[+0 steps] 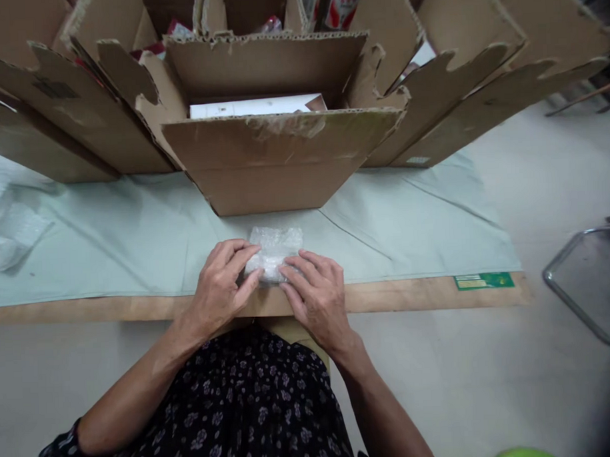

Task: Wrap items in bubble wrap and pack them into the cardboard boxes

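Note:
A small packet wrapped in clear bubble wrap (275,246) lies on a pale green sheet (135,234) near its front edge. My left hand (221,281) grips the packet's left end, fingers curled over it. My right hand (317,291) presses on its right end with the fingers bent on top. What is inside the wrap is hidden.
An open cardboard box (275,159) stands just behind the packet, with a white flat item (255,107) inside. More open boxes (71,110) flank it on both sides. Loose bubble wrap (7,229) lies at far left. A metal-framed stool (587,278) is at right.

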Action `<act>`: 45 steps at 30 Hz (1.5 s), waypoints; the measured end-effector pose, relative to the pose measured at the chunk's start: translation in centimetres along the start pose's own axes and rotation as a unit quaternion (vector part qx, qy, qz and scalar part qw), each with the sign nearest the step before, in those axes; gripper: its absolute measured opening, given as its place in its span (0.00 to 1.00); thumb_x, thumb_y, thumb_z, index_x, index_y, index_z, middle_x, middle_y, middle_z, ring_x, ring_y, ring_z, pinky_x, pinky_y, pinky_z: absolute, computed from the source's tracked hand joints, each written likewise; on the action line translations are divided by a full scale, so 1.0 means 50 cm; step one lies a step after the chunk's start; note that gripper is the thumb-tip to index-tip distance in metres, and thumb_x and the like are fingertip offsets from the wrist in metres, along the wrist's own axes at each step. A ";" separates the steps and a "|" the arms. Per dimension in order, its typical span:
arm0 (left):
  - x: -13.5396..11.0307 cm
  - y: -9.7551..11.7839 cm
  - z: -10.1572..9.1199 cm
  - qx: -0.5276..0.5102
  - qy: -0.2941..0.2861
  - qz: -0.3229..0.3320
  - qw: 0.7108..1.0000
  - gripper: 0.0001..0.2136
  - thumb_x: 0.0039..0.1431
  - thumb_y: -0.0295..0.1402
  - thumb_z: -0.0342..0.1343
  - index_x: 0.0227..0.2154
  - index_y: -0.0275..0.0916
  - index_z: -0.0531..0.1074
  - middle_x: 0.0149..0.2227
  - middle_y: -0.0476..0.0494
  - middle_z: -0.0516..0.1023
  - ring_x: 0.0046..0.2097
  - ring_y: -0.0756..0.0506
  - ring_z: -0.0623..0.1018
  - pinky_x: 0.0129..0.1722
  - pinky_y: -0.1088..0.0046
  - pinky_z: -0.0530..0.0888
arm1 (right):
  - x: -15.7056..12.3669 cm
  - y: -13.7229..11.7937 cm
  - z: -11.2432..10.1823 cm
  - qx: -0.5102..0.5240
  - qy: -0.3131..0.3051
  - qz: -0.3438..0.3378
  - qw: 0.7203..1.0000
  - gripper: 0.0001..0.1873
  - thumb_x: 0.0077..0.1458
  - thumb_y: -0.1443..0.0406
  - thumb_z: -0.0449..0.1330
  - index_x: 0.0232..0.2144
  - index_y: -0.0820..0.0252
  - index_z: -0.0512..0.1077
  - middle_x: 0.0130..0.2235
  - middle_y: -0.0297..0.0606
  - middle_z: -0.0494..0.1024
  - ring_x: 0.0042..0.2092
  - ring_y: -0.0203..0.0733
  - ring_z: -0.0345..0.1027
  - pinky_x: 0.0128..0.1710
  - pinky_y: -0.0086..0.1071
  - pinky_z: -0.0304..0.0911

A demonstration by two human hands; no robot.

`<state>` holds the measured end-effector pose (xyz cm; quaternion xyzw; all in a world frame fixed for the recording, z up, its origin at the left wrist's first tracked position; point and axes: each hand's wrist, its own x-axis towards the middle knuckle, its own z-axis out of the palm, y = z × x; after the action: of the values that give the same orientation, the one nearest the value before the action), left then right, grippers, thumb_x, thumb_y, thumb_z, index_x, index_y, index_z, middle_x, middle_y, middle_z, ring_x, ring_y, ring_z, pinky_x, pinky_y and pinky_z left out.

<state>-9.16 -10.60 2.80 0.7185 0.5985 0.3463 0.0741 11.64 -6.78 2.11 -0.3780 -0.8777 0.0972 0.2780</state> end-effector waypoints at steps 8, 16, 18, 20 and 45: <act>-0.020 0.004 -0.004 -0.025 -0.020 -0.028 0.999 0.14 0.67 0.28 0.57 0.54 0.38 0.72 0.48 0.37 0.79 0.51 0.40 0.77 0.52 0.57 0.77 | 0.018 0.009 0.001 0.133 -0.015 0.058 0.989 0.11 0.69 0.66 0.56 0.47 0.56 0.78 0.41 0.39 0.85 0.45 0.46 0.76 0.50 0.43 0.66; -0.029 0.031 -0.036 -0.303 0.034 -0.339 0.890 0.23 0.62 0.38 0.62 0.57 0.35 0.71 0.51 0.34 0.81 0.47 0.41 0.83 0.47 0.60 0.82 | 0.015 -0.003 0.009 0.280 0.052 0.247 0.926 0.12 0.67 0.60 0.58 0.46 0.55 0.79 0.44 0.40 0.85 0.45 0.45 0.77 0.47 0.41 0.72; -0.031 0.052 -0.040 -0.407 -0.029 -0.366 0.837 0.21 0.61 0.38 0.62 0.55 0.35 0.73 0.50 0.35 0.82 0.48 0.40 0.84 0.50 0.59 0.81 | 0.008 -0.018 0.010 0.341 0.050 0.278 0.897 0.12 0.67 0.59 0.58 0.47 0.55 0.79 0.43 0.39 0.85 0.43 0.44 0.78 0.44 0.38 0.74; -0.029 0.070 -0.032 -0.463 -0.063 -0.357 0.809 0.18 0.61 0.37 0.62 0.52 0.35 0.75 0.49 0.36 0.83 0.49 0.41 0.83 0.53 0.60 0.80 | 0.001 -0.032 0.009 0.368 0.035 0.270 0.889 0.12 0.67 0.59 0.58 0.46 0.55 0.79 0.42 0.39 0.85 0.42 0.44 0.79 0.43 0.38 0.75; -0.003 0.075 -0.051 -0.415 -0.185 -0.235 0.859 0.09 0.55 0.28 0.53 0.38 0.40 0.76 0.27 0.53 0.72 0.28 0.51 0.70 0.28 0.77 0.67 | 0.113 -0.016 -0.183 0.197 -0.122 0.008 0.973 0.02 0.61 0.67 0.63 0.36 0.54 0.75 0.32 0.31 0.81 0.34 0.39 0.75 0.34 0.31 0.69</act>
<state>-7.61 -12.54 6.60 0.5099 0.5257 0.3959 0.5540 13.15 -3.63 12.33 -0.3082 -0.8654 0.3157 0.2373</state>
